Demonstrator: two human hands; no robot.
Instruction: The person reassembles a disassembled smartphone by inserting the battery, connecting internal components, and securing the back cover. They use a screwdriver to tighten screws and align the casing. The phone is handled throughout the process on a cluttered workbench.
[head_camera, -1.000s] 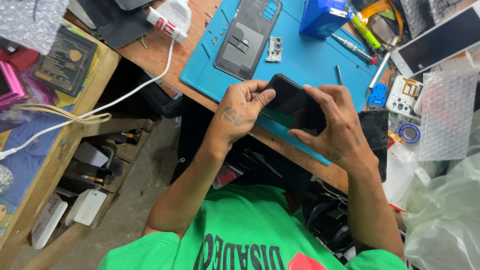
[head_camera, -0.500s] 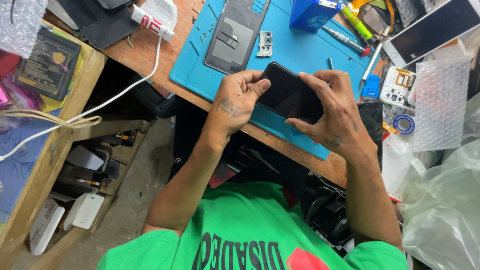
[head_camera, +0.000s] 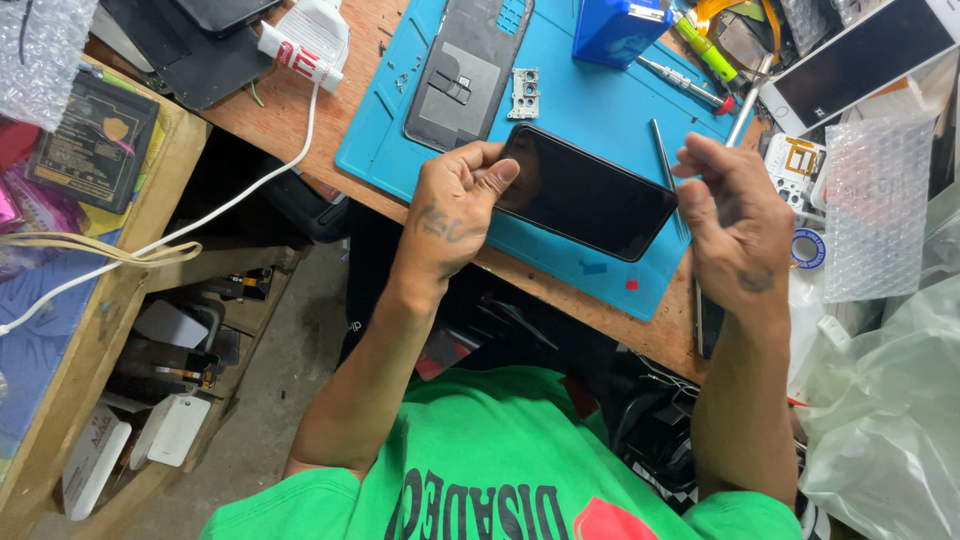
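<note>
The left hand (head_camera: 455, 205) is pinching the left end of a dark phone (head_camera: 585, 192) above the blue mat (head_camera: 600, 95); the right hand (head_camera: 735, 220) is hovering just right of it, fingers loosely curled, gripping nothing.

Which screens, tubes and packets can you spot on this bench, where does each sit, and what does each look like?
Dark phone screen: blank black slab over the blue mat, gripped at one end by the left hand.
White-framed phone: top right, dark screen.
Tube: top left of the mat, white with red marks.
Blue box: top edge of the mat.
Flat dark packet: left shelf, with a yellow mark.
</note>
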